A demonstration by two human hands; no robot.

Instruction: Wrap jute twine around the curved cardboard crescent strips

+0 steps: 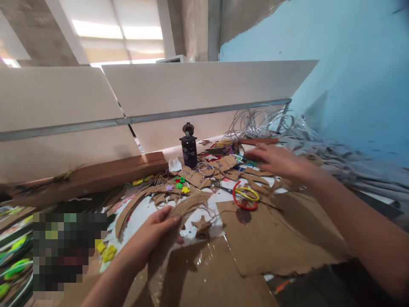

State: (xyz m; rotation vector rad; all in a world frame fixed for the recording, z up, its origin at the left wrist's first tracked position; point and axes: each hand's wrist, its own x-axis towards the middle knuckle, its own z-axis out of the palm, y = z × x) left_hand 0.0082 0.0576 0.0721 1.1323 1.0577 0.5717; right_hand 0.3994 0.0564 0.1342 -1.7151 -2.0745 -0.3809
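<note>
My left hand point(161, 226) is closed around a curved cardboard strip point(191, 202), brown and seemingly wound with twine; the strip's lower part runs down below the hand. Loose twine hangs near its upper end, beside a brown star-shaped piece point(202, 226). Over the scraps at the back right, my right hand point(276, 161) reaches out with its fingers stretched, slightly blurred, and nothing visible in them. Nearby, scissors point(246, 197) with red and yellow handle loops rest at the edge of a flat cardboard sheet point(281, 238).
A dark bottle point(189, 149) with its lid up stands at the back. Small coloured flowers point(179, 184) and another cardboard arc point(134, 202) lie to the left. Coiled pale strips point(258, 123) and grey cloth point(338, 162) are heaped right, before white panels point(204, 85).
</note>
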